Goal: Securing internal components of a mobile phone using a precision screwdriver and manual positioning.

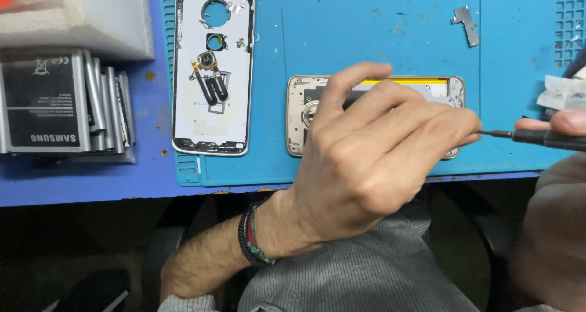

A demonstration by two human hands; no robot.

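An opened phone body [297, 113] with a gold frame lies on the blue work mat [378, 37], its insides facing up. My left hand [372, 153] rests over the phone and hides most of it, fingertips pointing right. My right hand [564, 126] comes in from the right edge and grips a thin black screwdriver [537, 137]. The screwdriver's tip [485, 132] meets my left fingertips near the phone's right end.
A removed white back cover [212, 123] lies inner side up at the mat's left. A stack of phone batteries [43, 101] sits at far left below a white foam block [104, 16]. Small metal brackets [467, 24] lie at the mat's top. The blue table edge [91, 193] runs below.
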